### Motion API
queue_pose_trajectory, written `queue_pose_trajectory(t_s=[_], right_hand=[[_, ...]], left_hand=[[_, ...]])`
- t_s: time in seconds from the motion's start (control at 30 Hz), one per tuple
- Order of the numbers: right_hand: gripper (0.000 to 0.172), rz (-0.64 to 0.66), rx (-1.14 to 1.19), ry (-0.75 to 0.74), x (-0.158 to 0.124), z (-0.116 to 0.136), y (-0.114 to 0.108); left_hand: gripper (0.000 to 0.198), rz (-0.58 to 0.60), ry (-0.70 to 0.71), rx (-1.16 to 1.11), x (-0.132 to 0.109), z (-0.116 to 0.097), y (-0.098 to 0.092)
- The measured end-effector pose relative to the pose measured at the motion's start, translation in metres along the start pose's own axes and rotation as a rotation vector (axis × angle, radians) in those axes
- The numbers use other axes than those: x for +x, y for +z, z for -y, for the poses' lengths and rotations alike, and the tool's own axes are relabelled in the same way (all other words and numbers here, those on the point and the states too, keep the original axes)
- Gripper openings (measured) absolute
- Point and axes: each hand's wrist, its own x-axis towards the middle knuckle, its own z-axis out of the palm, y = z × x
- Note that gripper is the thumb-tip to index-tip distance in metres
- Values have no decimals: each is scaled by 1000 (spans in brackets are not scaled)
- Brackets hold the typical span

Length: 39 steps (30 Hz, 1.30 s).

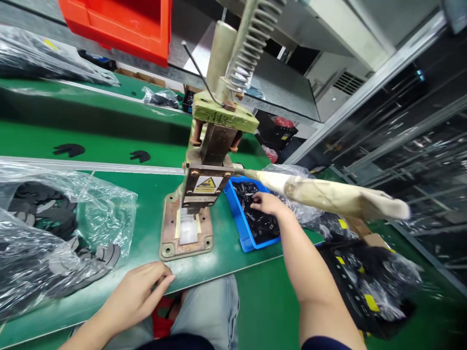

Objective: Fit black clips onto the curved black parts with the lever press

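My right hand (268, 203) is in the blue bin (239, 222), its fingers bent among small black parts (263, 228). Whatever is between those fingertips is too small to make out. At the front edge of the green workbench (146, 194) rests my left hand (146, 287), fingers curled in and thumb alongside, with nothing visible in it. Between the two hands stands a hand-operated press (207, 182) with a warning label on its front. Under its ram, a pale block (188, 231) sits on the metal base (171, 238).
The press's wrapped lever (328, 194) reaches out above my right forearm. A clear plastic bag (105, 204) of grey and black curved pieces lies left. Two black curved pieces (69, 149) (140, 156) lie farther back. An orange-red bin (120, 29) is overhead; bagged parts (379, 277) stand at right.
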Motion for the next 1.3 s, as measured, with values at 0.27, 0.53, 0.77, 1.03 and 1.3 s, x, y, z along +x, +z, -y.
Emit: queue_pose_trajectory(t_s=[0.27,0.53,0.77,1.03,1.3], right_hand=[[39,111,-13,27,-47,19,35],[33,-243,271,12,-79,15,14],[40,-603,726,-61,-133,52,18],[10,-601,1222,-371,-191,179,79],[13,-529,1323,-537,-200,207,100]], left_hand=[[20,-26,-32,34,-2,-4,1],[25,-59,-88,17,-4,-4,0],[28,-155,-168,-188,1,-17,-10],[26,-246,-51,-342,25,-77,-30],[22,-240,44,-329,17,-87,-33]])
